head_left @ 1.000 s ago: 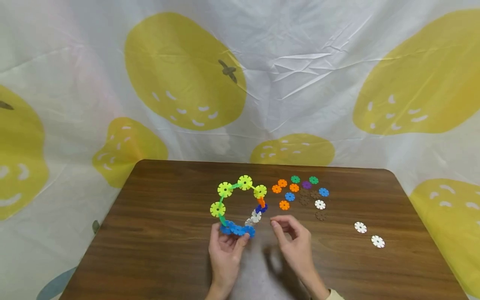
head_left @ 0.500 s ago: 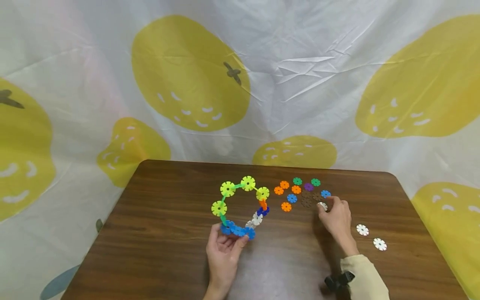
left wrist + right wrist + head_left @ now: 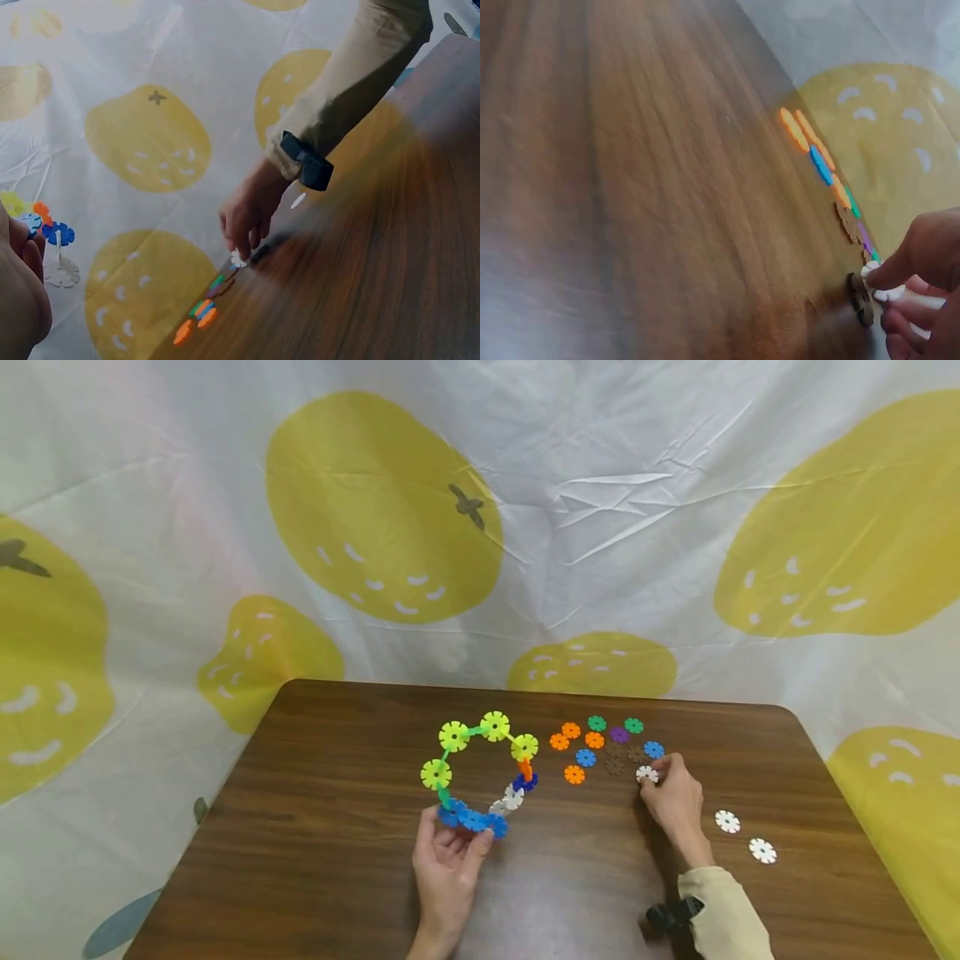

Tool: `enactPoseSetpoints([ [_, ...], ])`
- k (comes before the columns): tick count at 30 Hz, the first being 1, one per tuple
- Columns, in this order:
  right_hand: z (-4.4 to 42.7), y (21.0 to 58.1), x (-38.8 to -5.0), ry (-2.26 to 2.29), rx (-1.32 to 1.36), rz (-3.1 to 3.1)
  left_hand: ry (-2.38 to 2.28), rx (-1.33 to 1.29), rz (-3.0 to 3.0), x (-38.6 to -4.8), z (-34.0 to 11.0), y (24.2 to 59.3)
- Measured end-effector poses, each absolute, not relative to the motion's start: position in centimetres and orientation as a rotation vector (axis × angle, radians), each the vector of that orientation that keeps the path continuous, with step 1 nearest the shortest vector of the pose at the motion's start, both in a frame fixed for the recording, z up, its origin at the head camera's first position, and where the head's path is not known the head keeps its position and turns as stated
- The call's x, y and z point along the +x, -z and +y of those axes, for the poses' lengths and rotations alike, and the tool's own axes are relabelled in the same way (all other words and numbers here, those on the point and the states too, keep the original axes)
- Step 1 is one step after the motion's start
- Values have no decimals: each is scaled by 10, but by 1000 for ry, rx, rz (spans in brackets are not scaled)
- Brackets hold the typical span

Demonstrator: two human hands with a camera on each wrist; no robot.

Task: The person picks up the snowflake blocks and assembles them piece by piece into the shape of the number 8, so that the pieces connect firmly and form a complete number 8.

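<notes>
My left hand [image 3: 447, 868] holds up a ring of interlocking snowflake discs, gripping it by the blue discs [image 3: 472, 820] at its bottom. Yellow discs [image 3: 453, 736] run round the top of the ring, joined by green ones, with orange, dark blue and white at its right side. Over the table's right part, my right hand [image 3: 675, 802] pinches a white snowflake disc [image 3: 647, 773] between thumb and fingers, at table level. The right wrist view shows the thumb on this white disc [image 3: 871, 271], with a brown disc [image 3: 861, 298] close beside it.
Loose orange [image 3: 574, 774], blue [image 3: 586, 758], green [image 3: 597, 723], purple [image 3: 619, 735] and brown discs [image 3: 615, 766] lie left of and behind my right hand. Two white discs [image 3: 727, 822] lie to its right. A fruit-print cloth [image 3: 420, 652] hangs behind the table [image 3: 337, 877].
My right hand has moved from beside the ring rightward to the white disc and now pinches it. The left hand and the ring have stayed nearly still.
</notes>
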State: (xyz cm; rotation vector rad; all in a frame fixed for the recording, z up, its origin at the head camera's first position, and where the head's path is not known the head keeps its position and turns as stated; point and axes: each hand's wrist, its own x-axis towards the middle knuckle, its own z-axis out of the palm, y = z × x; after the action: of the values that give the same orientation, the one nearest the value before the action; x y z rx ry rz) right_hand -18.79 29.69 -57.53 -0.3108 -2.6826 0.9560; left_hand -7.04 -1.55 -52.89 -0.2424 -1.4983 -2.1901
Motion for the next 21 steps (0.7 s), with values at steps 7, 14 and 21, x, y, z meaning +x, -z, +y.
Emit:
enactPoseSetpoints([
  [7,273,555,-167,-1110,-119,-2535,2209,-267,-1508,-70,-17,527],
  [14,234,517,-134,-1440,196,-2338,2214,-299,-1519,-74,-20,532],
  [21,199,500,-108,-1668,394,-2218,2245,-324,-1513,-80,-23,536],
])
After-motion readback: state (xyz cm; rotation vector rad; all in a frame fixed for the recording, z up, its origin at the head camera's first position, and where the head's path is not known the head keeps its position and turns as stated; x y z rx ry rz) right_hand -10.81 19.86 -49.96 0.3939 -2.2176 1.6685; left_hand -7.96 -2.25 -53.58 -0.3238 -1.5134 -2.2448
